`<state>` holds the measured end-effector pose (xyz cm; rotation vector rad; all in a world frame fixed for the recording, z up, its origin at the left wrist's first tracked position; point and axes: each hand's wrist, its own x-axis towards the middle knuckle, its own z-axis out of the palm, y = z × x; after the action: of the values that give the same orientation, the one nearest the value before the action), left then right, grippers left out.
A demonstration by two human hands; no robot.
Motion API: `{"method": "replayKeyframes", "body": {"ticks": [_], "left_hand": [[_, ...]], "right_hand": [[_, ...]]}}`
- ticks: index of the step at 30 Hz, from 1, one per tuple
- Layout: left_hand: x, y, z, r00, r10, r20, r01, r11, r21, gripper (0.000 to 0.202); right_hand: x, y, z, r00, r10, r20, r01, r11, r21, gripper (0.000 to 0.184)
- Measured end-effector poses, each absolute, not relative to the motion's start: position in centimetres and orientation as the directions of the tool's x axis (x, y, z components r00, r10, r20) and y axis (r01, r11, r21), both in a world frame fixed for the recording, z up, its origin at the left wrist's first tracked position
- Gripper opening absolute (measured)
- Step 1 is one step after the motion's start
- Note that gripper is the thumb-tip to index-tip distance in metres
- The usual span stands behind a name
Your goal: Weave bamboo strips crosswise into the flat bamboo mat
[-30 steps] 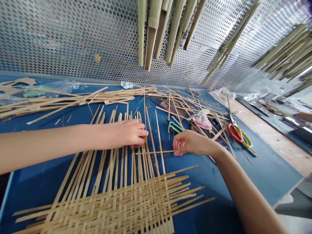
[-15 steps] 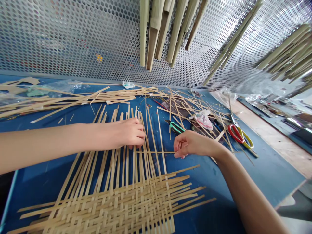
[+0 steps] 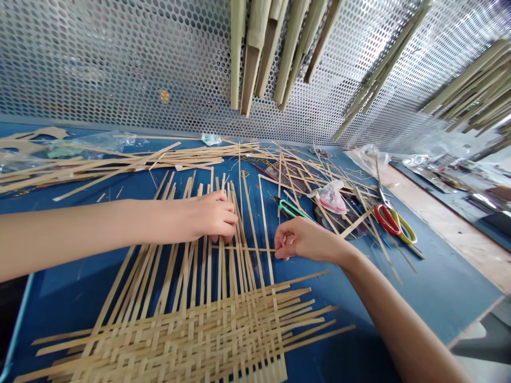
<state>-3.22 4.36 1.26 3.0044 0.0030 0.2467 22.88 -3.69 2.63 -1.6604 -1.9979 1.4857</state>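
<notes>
Tan strip, pinched by the right hand, crosses the mat's long strips; the left hand curls over them, grip hidden.

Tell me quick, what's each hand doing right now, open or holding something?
Left hand: curled over the lengthwise strips; exact grip hidden.
Right hand: closed, pinching the end of the crosswise strip.
</notes>
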Motion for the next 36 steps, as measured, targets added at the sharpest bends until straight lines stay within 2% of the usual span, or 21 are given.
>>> {"method": "replayKeyframes", "body": {"ticks": [7, 13, 17, 30, 33, 36], "left_hand": [[-3.6, 3.8, 1.4, 0.986, 0.075, 0.149, 0.047, -0.983, 0.179, 0.038], [-3.8, 3.6, 1.2, 0.979, 0.102, 0.174, 0.063, -0.975, 0.212, 0.038], [-4.3, 3.6, 1.3, 0.969, 0.148, 0.200, 0.102, -0.970, 0.222, 0.031], [-5.0, 3.4, 1.2, 0.964, 0.058, 0.259, 0.044, -0.997, 0.060, 0.029], [-4.9, 3.0, 1.6, 0.951, 0.096, 0.294, 0.103, -0.995, -0.008, 0.031], [-5.0, 2.5, 2.4, 0.950, 0.184, 0.253, 0.202, -0.978, -0.045, 0.023]], "right_hand": [[23.9, -3.4, 2.5, -0.378, 0.786, -0.489, 0.676, -0.126, -0.726, 0.010], [23.3, -3.5, 2.4, -0.367, 0.806, -0.465, 0.667, -0.121, -0.735, 0.008], [22.9, -3.7, 2.2, -0.356, 0.818, -0.452, 0.659, -0.123, -0.742, 0.008], [22.0, -4.0, 2.6, -0.325, 0.830, -0.453, 0.656, -0.148, -0.740, 0.011], [21.9, -4.0, 2.5, -0.330, 0.833, -0.443, 0.653, -0.137, -0.745, 0.012], [22.0, -4.0, 2.3, -0.338, 0.837, -0.431, 0.649, -0.125, -0.751, 0.011]]}}
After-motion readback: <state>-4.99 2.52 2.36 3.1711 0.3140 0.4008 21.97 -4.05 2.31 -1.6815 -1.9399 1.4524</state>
